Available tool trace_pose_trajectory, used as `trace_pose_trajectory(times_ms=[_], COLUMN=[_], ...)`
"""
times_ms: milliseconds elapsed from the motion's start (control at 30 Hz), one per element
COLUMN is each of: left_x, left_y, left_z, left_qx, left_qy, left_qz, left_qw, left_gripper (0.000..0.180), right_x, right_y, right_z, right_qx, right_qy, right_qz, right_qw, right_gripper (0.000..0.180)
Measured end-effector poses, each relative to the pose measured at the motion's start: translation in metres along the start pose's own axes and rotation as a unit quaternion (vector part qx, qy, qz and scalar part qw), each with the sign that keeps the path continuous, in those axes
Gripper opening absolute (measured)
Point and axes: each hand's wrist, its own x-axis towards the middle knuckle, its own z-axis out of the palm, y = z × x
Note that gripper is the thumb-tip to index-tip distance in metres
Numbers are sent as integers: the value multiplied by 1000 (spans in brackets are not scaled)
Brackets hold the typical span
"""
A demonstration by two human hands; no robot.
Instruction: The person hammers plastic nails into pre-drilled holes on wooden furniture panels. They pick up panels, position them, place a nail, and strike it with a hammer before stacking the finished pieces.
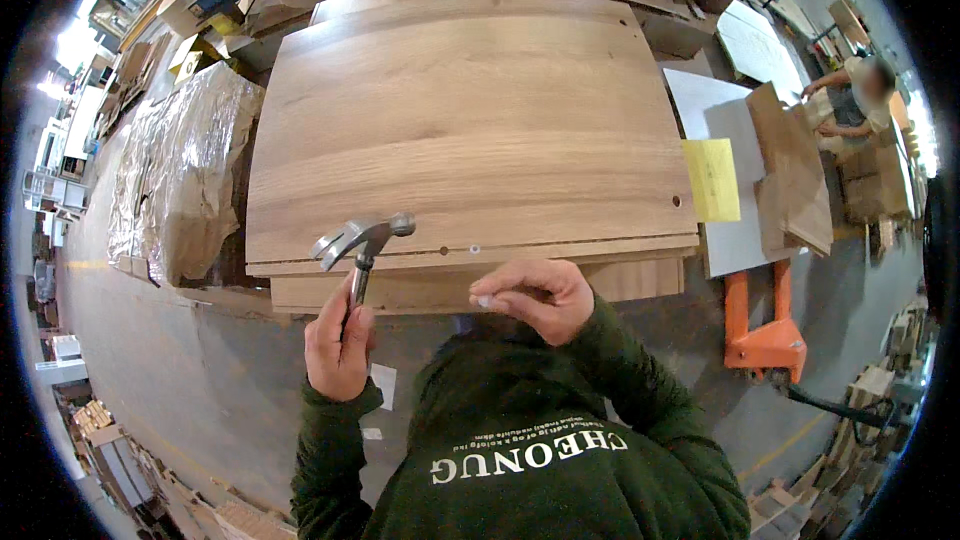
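Observation:
My left hand [338, 352] is wrapped round the handle of a claw hammer [366, 233], its steel head raised over the near edge of a wood-grain panel [450, 110]. Just off that edge, my right hand [548, 300] pinches a small whitish plastic piece [486, 301] between thumb and fingertips; its exact kind is too small to tell. Along the panel's near side runs a groove. Beside it sit a dark round hole [444, 251] and a small white round insert [474, 249]. Another hole [676, 202] shows near the right edge.
Further panels [480, 290] lie under the top one. A plastic-wrapped stack [180, 175] stands at the left. At the right are a yellow sheet [711, 180], a white board [712, 105], cardboard [785, 170] and an orange pallet jack [765, 340]. Another person [850, 105] is at the far right.

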Motion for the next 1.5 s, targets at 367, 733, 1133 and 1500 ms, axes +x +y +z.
trace_pose_trajectory(times_ms=[367,733,1133,1500], left_x=[-28,-27,-26,-15], left_y=[-23,-26,-23,-8], left_z=[1,-4,-3,-3], left_qx=[-102,-137,-93,16], left_qy=[-4,-6,-16,-41], left_qz=[-48,-48,5,25], left_qw=[994,989,996,999], left_gripper=[31,32,36,33], right_x=[12,42,64,53], right_y=[24,5,13,-5], right_z=[7,5,7,-5], right_qx=[311,-331,-510,-583], right_qy=[-52,13,-14,-6], right_qz=[130,-122,-228,-146], right_qw=[940,936,830,799], right_gripper=[19,14,9,58])
